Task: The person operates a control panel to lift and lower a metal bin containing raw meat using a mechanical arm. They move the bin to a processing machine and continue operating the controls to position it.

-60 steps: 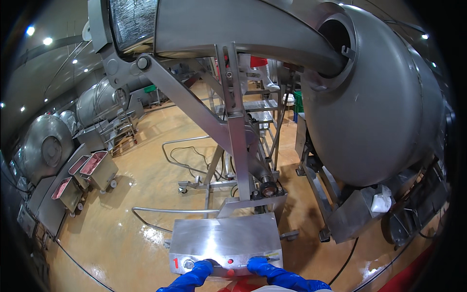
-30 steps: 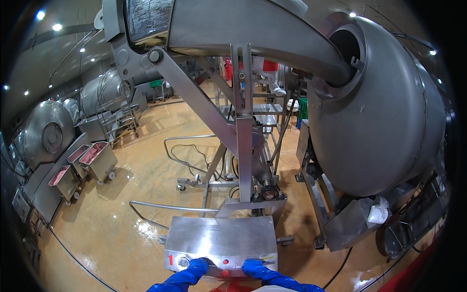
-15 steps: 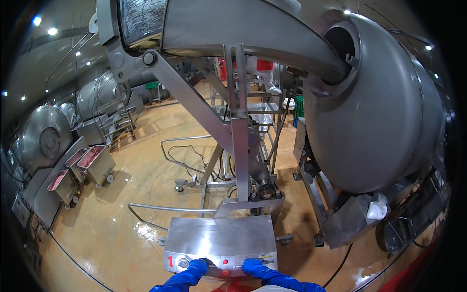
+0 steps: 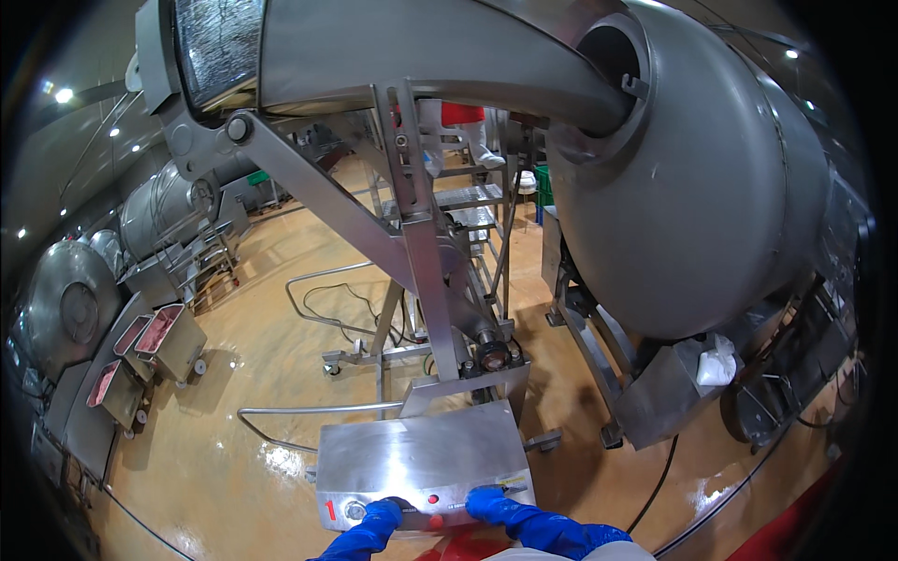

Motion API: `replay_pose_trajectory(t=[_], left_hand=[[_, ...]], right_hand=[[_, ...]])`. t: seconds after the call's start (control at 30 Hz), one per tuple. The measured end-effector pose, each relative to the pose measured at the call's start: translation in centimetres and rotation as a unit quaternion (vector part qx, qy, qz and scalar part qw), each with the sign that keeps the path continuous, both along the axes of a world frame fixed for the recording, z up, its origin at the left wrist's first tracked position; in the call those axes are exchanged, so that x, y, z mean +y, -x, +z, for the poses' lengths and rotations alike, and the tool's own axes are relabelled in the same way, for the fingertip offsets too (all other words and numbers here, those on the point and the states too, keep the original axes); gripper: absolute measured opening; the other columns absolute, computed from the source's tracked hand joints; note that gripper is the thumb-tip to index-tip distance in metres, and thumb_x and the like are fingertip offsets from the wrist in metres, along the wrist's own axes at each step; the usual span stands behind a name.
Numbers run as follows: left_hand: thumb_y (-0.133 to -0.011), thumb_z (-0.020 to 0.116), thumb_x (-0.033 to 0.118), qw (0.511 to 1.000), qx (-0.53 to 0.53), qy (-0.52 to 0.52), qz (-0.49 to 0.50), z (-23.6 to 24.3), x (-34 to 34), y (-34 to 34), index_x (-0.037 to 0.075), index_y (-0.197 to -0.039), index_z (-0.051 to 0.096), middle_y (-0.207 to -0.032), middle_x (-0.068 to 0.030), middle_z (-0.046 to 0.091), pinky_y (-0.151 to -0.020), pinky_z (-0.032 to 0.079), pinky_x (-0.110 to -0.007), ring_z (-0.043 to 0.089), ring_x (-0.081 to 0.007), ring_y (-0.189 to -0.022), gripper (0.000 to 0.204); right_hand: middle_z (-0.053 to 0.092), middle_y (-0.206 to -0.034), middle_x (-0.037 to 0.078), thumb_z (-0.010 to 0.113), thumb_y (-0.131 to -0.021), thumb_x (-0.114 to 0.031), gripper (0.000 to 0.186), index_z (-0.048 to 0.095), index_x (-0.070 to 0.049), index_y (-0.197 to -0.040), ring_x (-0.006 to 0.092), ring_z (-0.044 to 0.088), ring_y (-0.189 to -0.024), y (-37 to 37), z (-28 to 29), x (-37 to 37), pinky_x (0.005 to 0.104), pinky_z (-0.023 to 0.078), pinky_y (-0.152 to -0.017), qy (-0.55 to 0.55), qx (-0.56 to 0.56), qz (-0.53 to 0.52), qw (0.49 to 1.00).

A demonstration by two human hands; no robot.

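Both my hands, in blue gloves with blue sleeves, rest on the sloped front of a stainless steel control box (image 4: 421, 449). My left hand (image 4: 382, 514) is bunched over a dark fitting, just right of a round dial (image 4: 355, 510). My right hand (image 4: 486, 502) is closed at the panel's right part; what lies under its fingers is hidden. Between the hands is a red button (image 4: 433, 499). Behind the box rises a steel lifting frame (image 4: 426, 280). It bears a tilted steel chute (image 4: 412, 56) whose narrow end reaches into the mouth of a large drum (image 4: 692, 187).
Steel carts (image 4: 173, 341) of pink meat stand at the left beside another drum (image 4: 75, 299). Steps (image 4: 468, 198) rise behind the frame, where a person in white and red (image 4: 482, 136) partly shows. Bent rails (image 4: 318, 409) and cables (image 4: 664, 486) cross the wet floor.
My view has turned and tilted a little, so the frame, chute and drum sit further left and higher. Both hands stay at the same places on the control box.
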State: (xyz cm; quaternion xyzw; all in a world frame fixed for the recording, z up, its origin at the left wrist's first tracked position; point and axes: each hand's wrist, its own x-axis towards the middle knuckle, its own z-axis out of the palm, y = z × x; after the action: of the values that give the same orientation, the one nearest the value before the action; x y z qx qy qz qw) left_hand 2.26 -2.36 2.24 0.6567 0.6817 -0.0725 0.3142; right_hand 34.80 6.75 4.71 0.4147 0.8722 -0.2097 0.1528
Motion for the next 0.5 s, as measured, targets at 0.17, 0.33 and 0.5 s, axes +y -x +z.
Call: replay_pose_trajectory(t=[0.17,0.33,0.5], left_hand=[[-0.089,0.07,0.028,0.998,0.046,0.042,-0.002,5.2,0.7,-2.2,0.026,-0.13,0.077,-0.135,-0.0088,0.074,-0.105,0.056,-0.045,0.071,-0.0277,-0.125,0.042],[-0.089,0.071,0.033,0.997,0.066,0.038,0.001,8.0,-0.1,-2.8,0.015,-0.128,0.078,-0.132,-0.0142,0.075,-0.104,0.056,-0.047,0.072,-0.031,-0.123,0.044],[-0.088,0.07,0.03,0.997,0.064,-0.012,-0.029,5.0,0.7,-2.7,0.022,-0.129,0.078,-0.128,-0.0108,0.077,-0.102,0.058,-0.046,0.074,-0.03,-0.119,0.043]], right_hand=[[0.078,-0.108,0.024,0.064,-0.09,-0.02,0.029,0.081,-0.003,-0.106,0.043,0.077,-0.098,-0.7,0.6,0.2,0.0527,0.06,-0.085,0.001,0.018,0.001,1.0],[0.079,-0.109,0.022,0.063,-0.091,-0.021,0.028,0.082,-0.006,-0.105,0.0416,0.077,-0.1,-0.3,0.1,0.1,0.0525,0.061,-0.088,-0.013,0.003,0.006,1.0],[0.078,-0.108,0.023,0.062,-0.092,-0.021,0.029,0.082,-0.004,-0.105,0.0431,0.077,-0.098,-0.9,0.0,0.2,0.0524,0.06,-0.086,-0.011,0.006,-0.019,1.0]])
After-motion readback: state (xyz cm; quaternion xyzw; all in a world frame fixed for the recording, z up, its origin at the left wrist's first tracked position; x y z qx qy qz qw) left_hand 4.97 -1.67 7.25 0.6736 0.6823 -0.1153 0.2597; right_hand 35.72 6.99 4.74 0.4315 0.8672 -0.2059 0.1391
